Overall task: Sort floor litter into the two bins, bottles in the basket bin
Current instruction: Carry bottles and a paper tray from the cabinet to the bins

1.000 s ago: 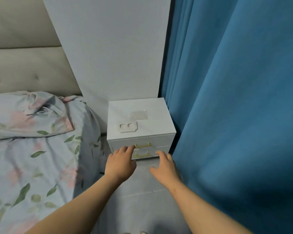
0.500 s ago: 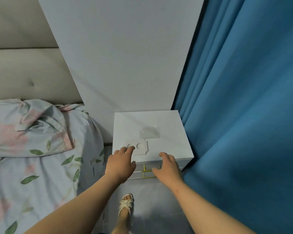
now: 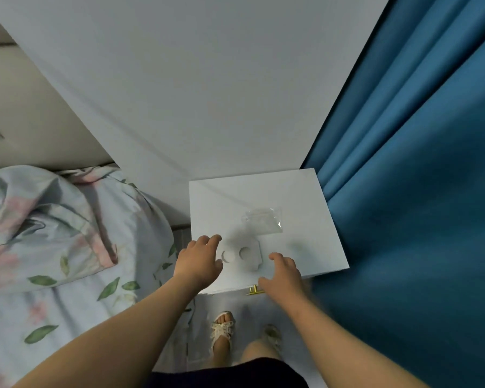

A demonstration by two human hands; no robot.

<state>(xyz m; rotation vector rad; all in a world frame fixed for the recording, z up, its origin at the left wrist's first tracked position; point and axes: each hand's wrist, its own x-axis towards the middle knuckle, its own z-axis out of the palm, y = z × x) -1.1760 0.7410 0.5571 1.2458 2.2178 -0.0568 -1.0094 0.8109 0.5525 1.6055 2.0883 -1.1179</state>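
A flat white cardboard insert (image 3: pixel 242 254) with two round holes lies on a white nightstand (image 3: pixel 314 208). Behind it lies a small clear plastic bag (image 3: pixel 263 221). My left hand (image 3: pixel 198 260) hovers over the insert's left edge, fingers loosely bent and holding nothing. My right hand (image 3: pixel 282 277) hovers over the nightstand's front edge, just right of the insert, fingers spread and empty. No bin and no bottle is in view.
A bed with a floral duvet (image 3: pixel 53 233) fills the left. A blue curtain (image 3: pixel 417 191) hangs on the right, against the nightstand. A white wall panel (image 3: pixel 193 93) rises behind. My feet in sandals (image 3: pixel 223 330) stand on the grey floor below.
I have stepped closer, and the view now looks down on the nightstand's top. Both hands have moved from in front of the drawers to above the top, near the cardboard insert.
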